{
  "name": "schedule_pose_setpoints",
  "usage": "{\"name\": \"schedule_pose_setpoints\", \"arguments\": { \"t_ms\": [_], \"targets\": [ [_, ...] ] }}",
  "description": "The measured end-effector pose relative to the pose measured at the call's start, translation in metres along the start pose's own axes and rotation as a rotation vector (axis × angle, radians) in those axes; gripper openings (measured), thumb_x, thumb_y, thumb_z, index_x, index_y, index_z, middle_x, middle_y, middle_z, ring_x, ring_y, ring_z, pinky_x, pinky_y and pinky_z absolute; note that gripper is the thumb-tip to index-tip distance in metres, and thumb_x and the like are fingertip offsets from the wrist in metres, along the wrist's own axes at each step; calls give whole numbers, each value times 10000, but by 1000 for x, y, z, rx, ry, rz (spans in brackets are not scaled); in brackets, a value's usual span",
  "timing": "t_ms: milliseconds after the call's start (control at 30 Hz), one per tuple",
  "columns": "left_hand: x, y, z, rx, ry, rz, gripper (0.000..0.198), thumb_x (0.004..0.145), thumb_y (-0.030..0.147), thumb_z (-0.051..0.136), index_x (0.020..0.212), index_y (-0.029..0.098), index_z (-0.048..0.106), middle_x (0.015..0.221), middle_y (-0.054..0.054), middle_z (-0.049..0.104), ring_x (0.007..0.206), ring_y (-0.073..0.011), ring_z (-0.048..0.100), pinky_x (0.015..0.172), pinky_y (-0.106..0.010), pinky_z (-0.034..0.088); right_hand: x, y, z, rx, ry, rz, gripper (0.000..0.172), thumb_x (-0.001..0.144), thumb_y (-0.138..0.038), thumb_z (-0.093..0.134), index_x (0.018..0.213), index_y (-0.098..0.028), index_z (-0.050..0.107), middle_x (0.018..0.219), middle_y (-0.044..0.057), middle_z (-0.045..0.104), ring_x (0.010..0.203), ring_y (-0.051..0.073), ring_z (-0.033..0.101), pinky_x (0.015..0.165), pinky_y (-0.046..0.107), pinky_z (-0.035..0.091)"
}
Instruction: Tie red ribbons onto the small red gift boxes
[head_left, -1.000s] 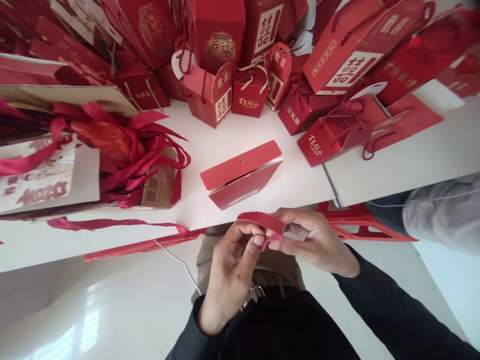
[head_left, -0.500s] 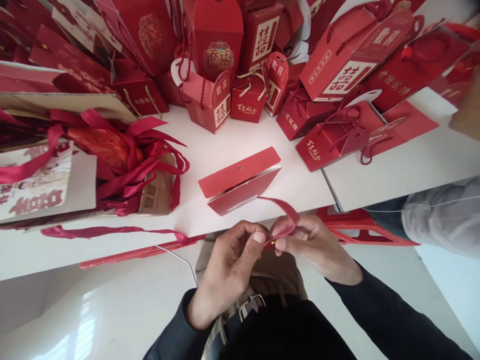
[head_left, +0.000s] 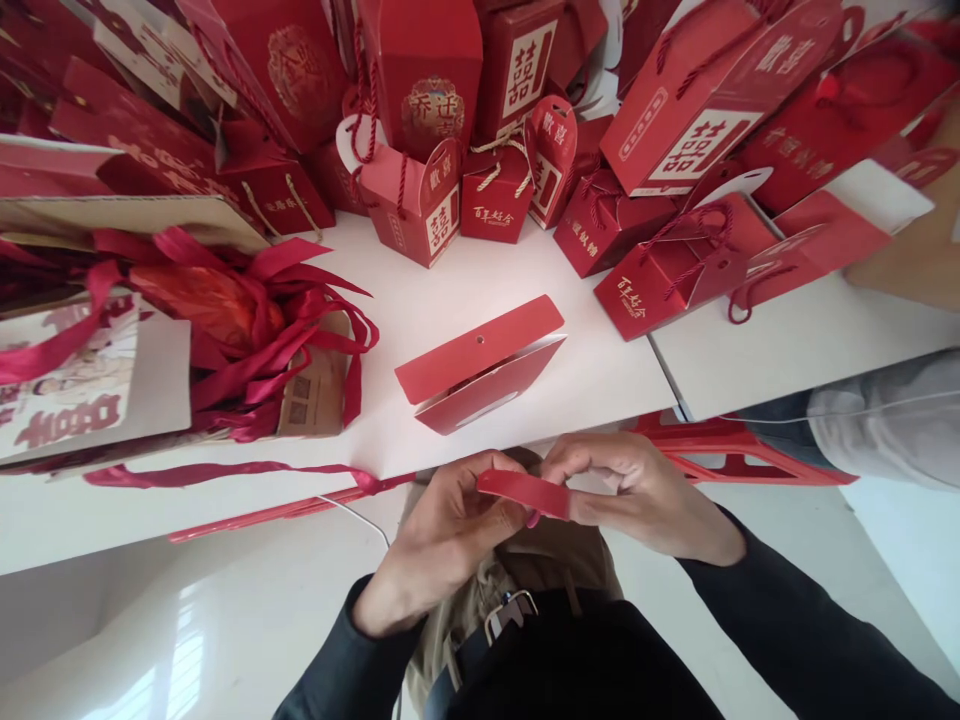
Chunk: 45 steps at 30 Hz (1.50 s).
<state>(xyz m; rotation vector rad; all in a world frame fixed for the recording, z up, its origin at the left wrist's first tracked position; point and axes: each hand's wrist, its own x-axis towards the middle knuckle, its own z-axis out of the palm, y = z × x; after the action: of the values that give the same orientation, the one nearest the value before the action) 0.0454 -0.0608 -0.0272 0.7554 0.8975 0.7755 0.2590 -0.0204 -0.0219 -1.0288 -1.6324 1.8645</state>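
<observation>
Between my hands, in front of my waist, is a red ribbon, its wide face bowed toward me. My left hand pinches one end of it, thumb against fingers. At the other end, my right hand closes its thumb and fingers on the ribbon. A small pinkish bit shows beneath it; what that is I cannot tell. Just beyond my hands, a flat red gift box lies on the white table, with a small hole in its top face and a gap along one edge.
At left, an open cardboard box overflows with magenta ribbons. Several red gift boxes with rope handles crowd the table's back. A red stool and another person's grey sleeve or trouser leg are at right.
The ribbon has turned and no longer stretches up toward the flat box; it now spans between my hands. My hands have shifted slightly apart. The flat box has stayed put.
</observation>
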Motion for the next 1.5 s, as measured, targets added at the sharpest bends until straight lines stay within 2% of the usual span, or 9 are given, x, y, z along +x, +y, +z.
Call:
{"name": "schedule_pose_setpoints", "arguments": {
  "t_ms": [200, 400, 567, 733, 867, 967, 1067, 1233, 1500],
  "targets": [
    [0, 0, -4, 141, -42, -2, 197, 904, 347, 678, 817, 193, 591, 683, 40, 481, 619, -104, 359, 577, -248, 303, 1, 5, 4, 177, 6, 120, 154, 831, -277, 842, 898, -165, 761, 845, 12, 741, 762, 116, 668, 716, 241, 530],
    [-2, 6, -1, 337, -13, 2, 198, 901, 309, 647, 768, 197, 553, 677, 31, 444, 624, -115, 354, 548, -252, 287, 1, 12, 6, 327, -15, 192, 189, 768, -255, 899, 866, -163, 766, 798, -2, 721, 676, 90, 626, 634, 213, 500],
    [-3, 3, -1, 181, -15, 11, 209, 899, 357, 695, 845, 196, 574, 666, 51, 448, 552, -81, 317, 494, -224, 265, -1, 20, 8, 389, -11, 126, 171, 810, -239, 868, 924, -187, 751, 878, -8, 712, 768, 88, 636, 698, 205, 504],
    [-1, 1, -6, 62, -72, -48, 269, 860, 394, 773, 874, 182, 607, 658, 57, 490, 470, -49, 380, 441, -199, 293, -1, 14, 6, 287, -24, 104, 132, 807, -242, 869, 875, -196, 766, 834, -14, 708, 751, 97, 625, 700, 216, 488],
    [0, 4, -8, 13, -75, -107, 334, 836, 449, 792, 829, 172, 606, 618, 60, 489, 448, -38, 370, 430, -188, 294, 3, 6, 3, 207, -29, 89, 130, 833, -295, 849, 855, -185, 783, 795, 6, 721, 728, 113, 627, 687, 234, 484],
    [0, 7, -7, 2, -91, -68, 363, 861, 490, 761, 822, 159, 617, 641, 48, 499, 455, -29, 366, 431, -182, 291, 6, 5, 3, 266, -49, 103, 145, 862, -316, 824, 886, -177, 789, 815, 23, 736, 723, 116, 639, 668, 238, 487],
    [0, 7, -7, 5, -108, -24, 376, 902, 516, 713, 896, 146, 644, 732, 14, 548, 485, -27, 373, 428, -179, 283, 7, 10, 4, 346, -42, 100, 147, 858, -300, 833, 905, -172, 779, 795, 21, 742, 717, 115, 658, 677, 245, 503],
    [1, 1, -8, -91, -116, -41, 377, 894, 512, 730, 912, 158, 602, 760, 16, 557, 482, -22, 358, 429, -177, 295, 7, 16, 7, 400, -39, 110, 198, 864, -320, 835, 954, -161, 758, 778, 21, 750, 740, 131, 699, 717, 277, 544],
    [5, -5, -11, -89, -95, 37, 330, 885, 464, 755, 903, 165, 616, 723, 21, 547, 508, -46, 382, 451, -195, 308, 11, 15, 11, 549, -65, 182, 251, 901, -366, 803, 1004, -154, 716, 923, 55, 764, 740, 119, 699, 727, 272, 543]
  ]
}}
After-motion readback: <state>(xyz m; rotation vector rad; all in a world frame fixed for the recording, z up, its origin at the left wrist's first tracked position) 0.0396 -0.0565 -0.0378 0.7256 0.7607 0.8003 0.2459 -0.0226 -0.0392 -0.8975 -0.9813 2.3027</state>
